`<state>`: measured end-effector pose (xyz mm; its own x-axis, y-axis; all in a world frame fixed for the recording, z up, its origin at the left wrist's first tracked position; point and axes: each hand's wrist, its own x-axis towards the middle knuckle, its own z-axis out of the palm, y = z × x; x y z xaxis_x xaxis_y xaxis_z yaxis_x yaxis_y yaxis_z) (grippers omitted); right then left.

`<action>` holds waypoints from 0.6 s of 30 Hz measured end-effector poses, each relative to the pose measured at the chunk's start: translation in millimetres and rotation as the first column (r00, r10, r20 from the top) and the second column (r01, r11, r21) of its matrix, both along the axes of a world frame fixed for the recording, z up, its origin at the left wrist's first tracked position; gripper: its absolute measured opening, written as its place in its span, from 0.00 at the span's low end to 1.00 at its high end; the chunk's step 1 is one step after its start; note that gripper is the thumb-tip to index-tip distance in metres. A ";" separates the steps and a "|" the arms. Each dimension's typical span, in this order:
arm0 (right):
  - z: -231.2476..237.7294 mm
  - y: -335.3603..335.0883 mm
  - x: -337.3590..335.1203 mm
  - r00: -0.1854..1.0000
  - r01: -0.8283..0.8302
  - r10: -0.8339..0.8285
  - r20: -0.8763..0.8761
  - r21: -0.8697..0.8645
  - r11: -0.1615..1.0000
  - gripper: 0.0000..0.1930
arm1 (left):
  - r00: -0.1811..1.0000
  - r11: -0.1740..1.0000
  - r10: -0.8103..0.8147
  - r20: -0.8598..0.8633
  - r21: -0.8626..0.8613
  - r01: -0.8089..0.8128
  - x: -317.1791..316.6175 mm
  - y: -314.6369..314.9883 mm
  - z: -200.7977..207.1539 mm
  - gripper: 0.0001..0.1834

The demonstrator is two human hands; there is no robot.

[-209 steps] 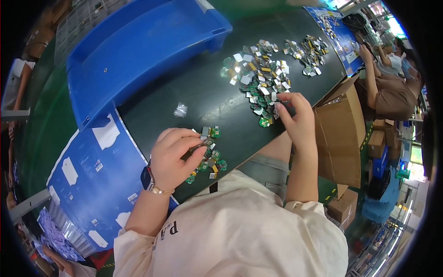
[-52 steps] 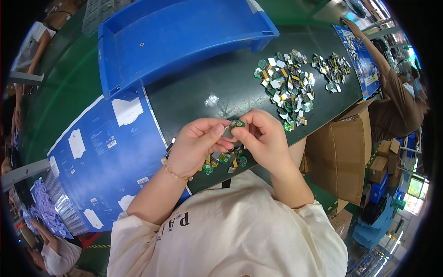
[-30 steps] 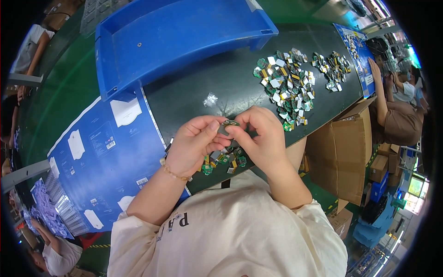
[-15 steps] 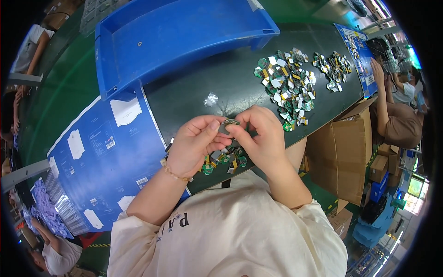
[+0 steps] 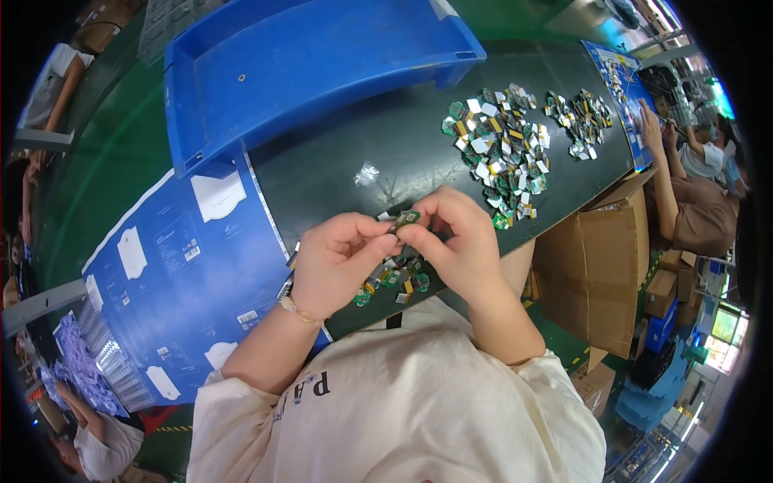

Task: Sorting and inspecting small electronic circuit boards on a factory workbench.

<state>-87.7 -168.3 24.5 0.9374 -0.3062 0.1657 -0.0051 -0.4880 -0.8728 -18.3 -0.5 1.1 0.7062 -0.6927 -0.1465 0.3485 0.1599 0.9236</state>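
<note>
Between my hands is a small green circuit board (image 5: pixel 407 218), tilted so that its face shows. My right hand (image 5: pixel 452 241) pinches it between thumb and fingers. My left hand (image 5: pixel 342 259), with a beaded bracelet at the wrist, presses thumb and fingertips together at the board's left end. A pale edge shows above the left fingertips; I cannot tell whether it belongs to the board. Under my hands, near the table's front edge, lies a small heap of similar boards (image 5: pixel 390 278), partly hidden. A crumpled piece of clear plastic (image 5: pixel 366 175) lies beyond my left hand.
A large pile of boards (image 5: pixel 507 149) spreads to the right, with a smaller pile (image 5: pixel 581 122) behind it. A blue bin (image 5: pixel 314 72) stands at the far side. Blue printed sheeting (image 5: pixel 181 274) covers the left. An open cardboard box (image 5: pixel 592 278) and a co-worker's arm (image 5: pixel 662 181) are at the right.
The board between my hands has turned, and its green face now shows. My left fingers have shifted from beneath it to a pinch at its left end.
</note>
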 end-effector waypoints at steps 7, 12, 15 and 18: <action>-4.3 -7.0 -0.6 0.998 -0.006 0.014 -0.059 0.128 0.992 0.09 | 0.997 0.995 -0.029 -0.077 0.090 0.036 2.5 -5.4 6.0 0.09; -6.6 -4.5 3.4 0.959 -0.013 0.096 0.268 -0.296 0.955 0.13 | 0.867 0.972 -0.177 -0.465 -0.219 0.081 12.2 5.6 -12.8 0.11; 0.7 2.6 6.6 0.947 -0.012 0.098 0.306 -0.273 0.962 0.16 | 0.825 0.942 -0.185 -0.534 -0.336 -0.007 10.8 -0.4 -5.7 0.11; -4.0 3.6 5.5 0.966 -0.043 0.094 0.243 -0.205 0.978 0.17 | 0.824 0.942 -0.204 -0.529 -0.335 0.018 9.7 1.2 -10.6 0.11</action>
